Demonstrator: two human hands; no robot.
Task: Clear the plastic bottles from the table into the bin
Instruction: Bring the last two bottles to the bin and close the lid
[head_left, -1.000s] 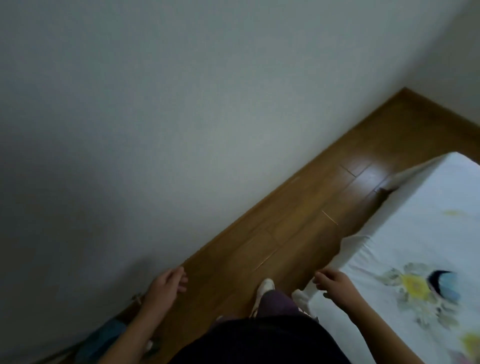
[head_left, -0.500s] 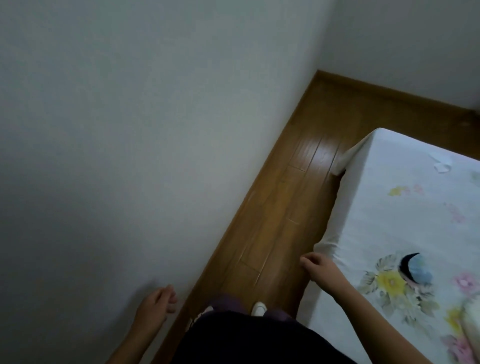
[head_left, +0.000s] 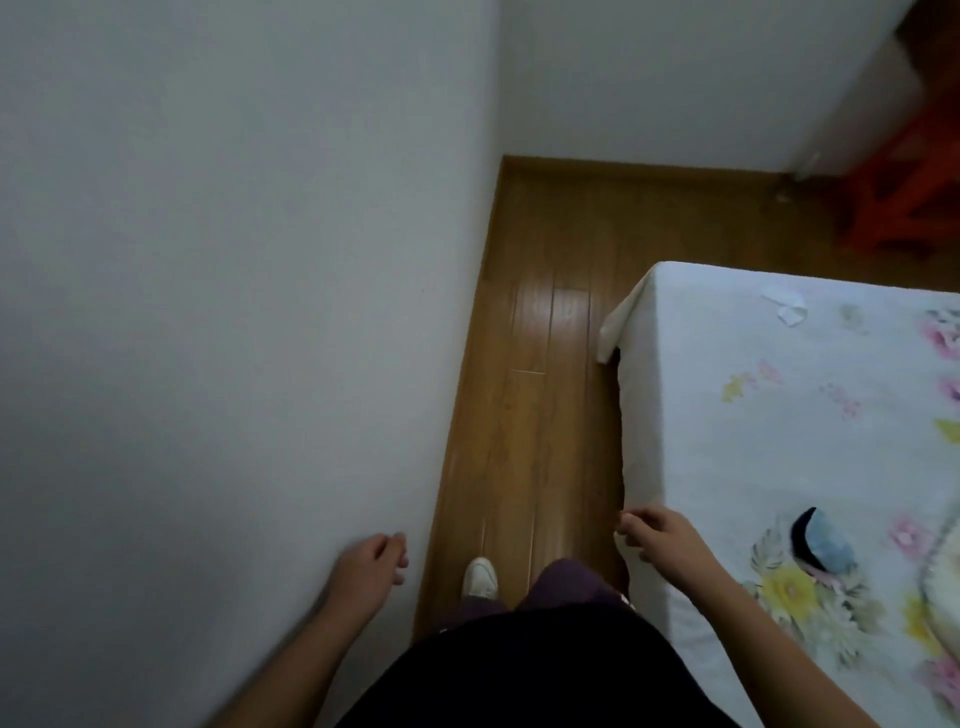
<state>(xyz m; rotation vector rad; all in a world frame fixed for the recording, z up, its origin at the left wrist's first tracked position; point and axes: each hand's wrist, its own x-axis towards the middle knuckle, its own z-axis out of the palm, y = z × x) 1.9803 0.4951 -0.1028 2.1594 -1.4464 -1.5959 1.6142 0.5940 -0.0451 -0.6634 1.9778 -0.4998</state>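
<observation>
Left of the table, a broad grey-white wall, meeting a second wall beyond the table's far end. Table itself draped in a white floral cloth, filling the right side of the view, cloth corner hanging at the far left. Between table and wall, a narrow strip of brown wooden floor. Beyond the table's far right corner, something red, blurred. At the table's near left, a dark-clothed body.

Left hand well to the left of the table, against the wall, fingers loosely curled, nothing in it. Right hand over the table's left edge, fingers curled with thumb meeting forefinger; pinching the cloth or only near it, cannot tell.

On the floor left of the table, one white shoe. On the table near the right hand, a small dark and blue object. Near the table's far edge, white scraps.

Whereabouts of bottles and bin not to be told from this view.
</observation>
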